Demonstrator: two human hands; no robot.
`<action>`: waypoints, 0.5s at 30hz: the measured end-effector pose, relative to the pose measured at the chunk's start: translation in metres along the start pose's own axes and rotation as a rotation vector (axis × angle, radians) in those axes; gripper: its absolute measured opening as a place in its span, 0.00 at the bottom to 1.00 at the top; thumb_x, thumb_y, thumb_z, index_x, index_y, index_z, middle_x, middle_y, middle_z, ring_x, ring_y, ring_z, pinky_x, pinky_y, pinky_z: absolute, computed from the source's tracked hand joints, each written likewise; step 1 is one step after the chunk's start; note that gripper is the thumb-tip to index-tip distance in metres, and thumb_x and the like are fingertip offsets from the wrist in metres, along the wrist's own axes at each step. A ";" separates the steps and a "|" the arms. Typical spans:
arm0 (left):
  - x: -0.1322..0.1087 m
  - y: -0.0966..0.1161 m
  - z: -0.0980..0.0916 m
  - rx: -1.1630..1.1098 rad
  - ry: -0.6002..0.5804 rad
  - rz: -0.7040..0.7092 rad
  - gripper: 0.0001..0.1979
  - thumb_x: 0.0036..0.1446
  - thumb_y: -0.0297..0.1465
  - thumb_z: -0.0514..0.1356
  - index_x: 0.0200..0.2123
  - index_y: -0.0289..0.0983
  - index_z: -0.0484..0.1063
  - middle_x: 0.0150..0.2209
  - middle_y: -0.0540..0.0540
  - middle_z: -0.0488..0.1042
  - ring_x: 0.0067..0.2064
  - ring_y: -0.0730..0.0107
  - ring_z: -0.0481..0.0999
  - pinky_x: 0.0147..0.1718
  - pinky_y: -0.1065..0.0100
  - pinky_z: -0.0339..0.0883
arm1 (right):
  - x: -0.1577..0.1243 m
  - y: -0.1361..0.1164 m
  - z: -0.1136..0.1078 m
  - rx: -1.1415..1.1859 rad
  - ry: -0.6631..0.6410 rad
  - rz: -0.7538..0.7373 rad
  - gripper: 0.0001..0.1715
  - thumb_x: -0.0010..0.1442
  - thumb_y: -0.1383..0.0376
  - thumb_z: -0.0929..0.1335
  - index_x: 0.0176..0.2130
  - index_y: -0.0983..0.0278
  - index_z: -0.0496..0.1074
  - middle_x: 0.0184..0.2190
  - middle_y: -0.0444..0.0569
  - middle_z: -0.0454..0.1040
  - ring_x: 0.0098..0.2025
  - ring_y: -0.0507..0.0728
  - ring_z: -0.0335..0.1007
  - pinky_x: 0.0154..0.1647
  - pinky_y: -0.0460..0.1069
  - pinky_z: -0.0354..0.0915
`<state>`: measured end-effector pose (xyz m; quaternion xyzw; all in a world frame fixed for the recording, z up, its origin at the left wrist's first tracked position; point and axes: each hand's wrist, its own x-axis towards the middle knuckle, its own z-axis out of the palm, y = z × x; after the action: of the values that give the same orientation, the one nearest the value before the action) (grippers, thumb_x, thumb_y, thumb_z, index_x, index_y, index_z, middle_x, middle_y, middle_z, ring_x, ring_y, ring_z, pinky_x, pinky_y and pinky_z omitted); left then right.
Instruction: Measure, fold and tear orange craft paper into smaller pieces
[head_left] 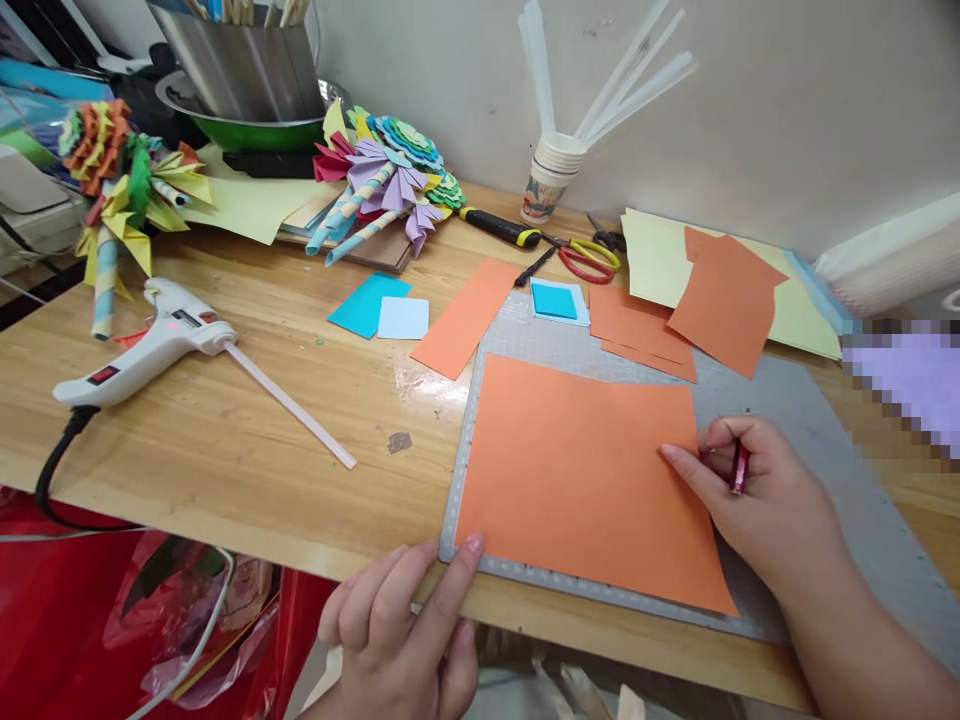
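A large orange paper sheet lies on the grey cutting mat. My right hand pinches the sheet's right edge between thumb and fingers, and a dark red pen is tucked in the same hand. At the sheet's lower left corner, the index fingertip of my left hand rests on the paper; its other fingers are loosely bent and hold nothing. Behind the sheet are an orange strip, small blue squares and more orange pieces.
A white glue gun with a long glue stick lies at the left. Paper flowers, a yellow-black cutter, scissors and paper cups stand or lie along the back. The table's front edge runs beneath my hands.
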<state>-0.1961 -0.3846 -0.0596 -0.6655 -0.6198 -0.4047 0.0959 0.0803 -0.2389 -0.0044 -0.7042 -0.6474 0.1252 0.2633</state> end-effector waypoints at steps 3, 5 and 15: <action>0.000 0.000 -0.001 0.005 0.003 -0.001 0.22 0.60 0.33 0.52 0.57 0.49 0.68 0.43 0.44 0.69 0.43 0.63 0.65 0.46 0.61 0.54 | 0.000 0.002 -0.001 -0.003 -0.012 -0.005 0.20 0.50 0.49 0.69 0.31 0.58 0.59 0.19 0.36 0.57 0.21 0.51 0.52 0.24 0.47 0.52; 0.000 0.000 -0.002 0.006 0.000 0.002 0.22 0.60 0.33 0.53 0.57 0.49 0.68 0.43 0.44 0.69 0.43 0.63 0.65 0.46 0.61 0.54 | 0.000 0.002 -0.001 -0.001 -0.022 0.002 0.20 0.50 0.49 0.69 0.32 0.58 0.60 0.20 0.36 0.57 0.21 0.51 0.52 0.25 0.47 0.53; -0.002 -0.002 0.001 0.000 0.005 -0.003 0.22 0.60 0.33 0.53 0.56 0.50 0.70 0.43 0.44 0.69 0.43 0.63 0.65 0.48 0.61 0.53 | 0.000 0.000 0.001 -0.007 -0.040 0.016 0.20 0.50 0.49 0.69 0.32 0.58 0.60 0.19 0.37 0.59 0.21 0.51 0.53 0.25 0.48 0.53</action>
<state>-0.1974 -0.3852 -0.0620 -0.6636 -0.6205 -0.4065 0.0968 0.0800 -0.2387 -0.0058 -0.7076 -0.6473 0.1391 0.2469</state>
